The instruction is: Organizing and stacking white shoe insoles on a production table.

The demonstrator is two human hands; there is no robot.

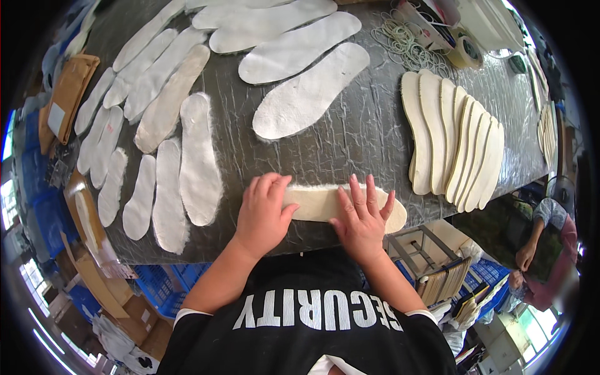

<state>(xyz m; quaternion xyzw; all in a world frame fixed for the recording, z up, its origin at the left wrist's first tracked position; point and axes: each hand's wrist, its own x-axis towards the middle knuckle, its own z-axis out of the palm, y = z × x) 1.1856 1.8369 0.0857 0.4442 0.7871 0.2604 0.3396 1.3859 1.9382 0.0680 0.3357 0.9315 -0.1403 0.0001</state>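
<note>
A cream insole with a fuzzy white far edge lies crosswise on the dark table in front of me. At its left end my left hand is closed, with the fingers bent together and the thumb on the insole's top. My right hand rests flat on the right half, its fingers spread and pressing on the surface. The insole's rounded right tip shows beyond that hand, while its left tip is hidden under my left hand. Just beyond lies a larger white fleecy insole, touched by neither hand.
Several white insoles lie at the left and far side of the dark table. A fanned row of cream insoles sits at the right. Looped cords and a tape roll are at the far right. Another person's arm appears beyond the right edge.
</note>
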